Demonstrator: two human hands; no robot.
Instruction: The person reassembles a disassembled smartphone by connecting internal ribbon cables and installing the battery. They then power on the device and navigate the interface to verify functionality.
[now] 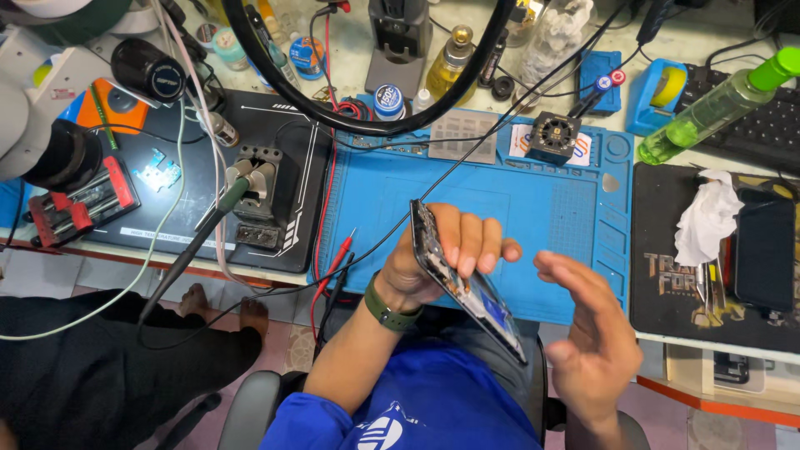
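Now left hand (450, 250) grip clasps opened phone (467, 283) edgewise; right hand (587, 329) open beside.

Head camera, steep downward look, close over blue mat (533, 208).

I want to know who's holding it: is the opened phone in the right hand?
No, the left hand grips the opened phone; the right hand is open beside it.

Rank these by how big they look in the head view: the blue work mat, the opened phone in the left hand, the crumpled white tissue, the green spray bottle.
1. Blue work mat, by far the largest.
2. Opened phone, held edge-on in the left hand and nearer the camera, so it reads large.
3. Green spray bottle and crumpled white tissue look alike; no ranking.
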